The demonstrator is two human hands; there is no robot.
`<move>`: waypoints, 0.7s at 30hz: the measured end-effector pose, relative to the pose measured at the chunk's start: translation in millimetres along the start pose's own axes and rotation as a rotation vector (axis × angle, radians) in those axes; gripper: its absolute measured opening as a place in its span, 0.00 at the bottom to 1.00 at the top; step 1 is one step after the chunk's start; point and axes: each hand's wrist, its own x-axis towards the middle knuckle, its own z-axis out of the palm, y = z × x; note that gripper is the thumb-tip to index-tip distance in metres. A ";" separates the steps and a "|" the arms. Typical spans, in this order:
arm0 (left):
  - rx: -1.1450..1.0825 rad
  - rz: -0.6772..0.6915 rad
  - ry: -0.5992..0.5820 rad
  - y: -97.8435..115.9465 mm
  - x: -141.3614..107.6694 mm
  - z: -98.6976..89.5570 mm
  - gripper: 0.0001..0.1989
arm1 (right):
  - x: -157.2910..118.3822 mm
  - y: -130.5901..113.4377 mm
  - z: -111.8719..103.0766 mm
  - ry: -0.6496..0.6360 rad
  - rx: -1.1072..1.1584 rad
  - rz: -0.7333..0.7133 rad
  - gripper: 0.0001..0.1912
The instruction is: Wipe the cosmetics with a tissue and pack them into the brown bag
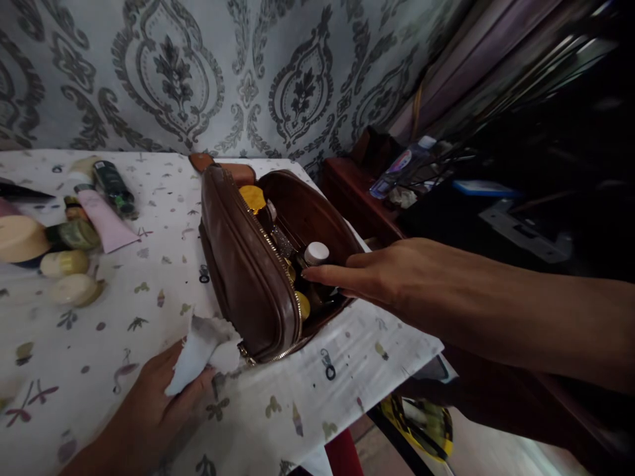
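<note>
My left hand (163, 390) is closed around a crumpled white tissue (203, 347), just by the near corner of a brown leather zip bag (243, 264). The bag stands unzipped on the table, its zipper pull at the near end. Over the bag's right side reaches my right hand (381, 268), one finger stretched out inside. That finger lies beside a white-capped bottle (316, 253); whether it presses on it I cannot tell. The other fingers are partly hidden. Yellow round items, one a yellow lid (253, 198), show among the dark contents.
On the left of the patterned white tablecloth (149, 251) lie a pink tube (105, 217), a dark bottle (113, 182) and several jars (74, 289). Right of the table, a clear plastic bottle (403, 165) lies on a dark red surface. A patterned wall rises behind.
</note>
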 end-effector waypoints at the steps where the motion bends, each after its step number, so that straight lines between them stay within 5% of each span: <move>1: -0.006 0.011 -0.002 -0.5 -0.1 -0.2 0.13 | 2.0 -2.7 -2.8 -0.019 0.020 0.020 0.27; 11: 0.143 0.090 0.109 -15.5 -6.3 1.6 0.12 | 1.7 -0.2 0.3 -0.031 -0.165 -0.027 0.12; 15: 0.110 0.109 0.069 -16.6 -8.0 1.4 0.11 | -2.4 3.4 3.8 -0.026 -0.339 -0.015 0.18; 18: 0.109 0.154 0.077 -13.4 -4.6 0.2 0.10 | -3.2 6.8 4.5 -0.017 -0.267 -0.008 0.22; 21: 0.094 0.185 0.076 -9.7 0.0 -0.4 0.09 | -1.8 7.8 5.1 0.005 -0.117 -0.003 0.14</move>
